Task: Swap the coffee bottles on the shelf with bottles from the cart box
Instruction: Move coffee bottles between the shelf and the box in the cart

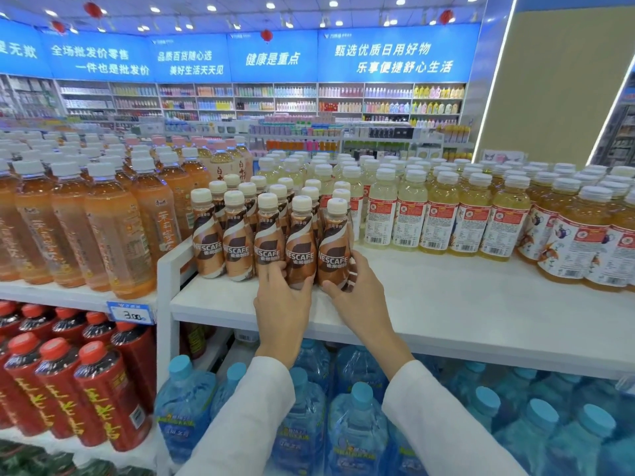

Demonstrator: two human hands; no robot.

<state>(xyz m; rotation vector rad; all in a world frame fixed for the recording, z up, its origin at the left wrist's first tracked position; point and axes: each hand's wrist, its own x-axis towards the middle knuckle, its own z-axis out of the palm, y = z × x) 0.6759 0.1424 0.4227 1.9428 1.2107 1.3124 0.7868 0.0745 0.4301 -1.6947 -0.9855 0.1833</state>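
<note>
The coffee bottles (240, 249) stand upright in a tight block at the left end of the white shelf (429, 304), labels facing forward, so the front row is the only row that can be reached without disturbing the others. The left hand (283, 297) grasps the fourth front bottle (301, 242) low on its body, fingers curled round its left side and thumb on its right. The right hand (357, 286) grasps the rightmost front bottle (335, 245) in the same manner, thumb at the near side and fingers wrapped round the far side. The low grip keeps each hand below the narrow waist of the bottle, where the body is widest and least likely to slip. Both bottles rest on the shelf, touching each other and the row behind. Judged from this position, the step in hand is removal of two shelf bottles at once. The cart box is not in view. Lift straight up before drawing back: the pale yellow drink bottles (409, 214) stand just beside the block on the right, and a sideways pull could tip them.
</note>
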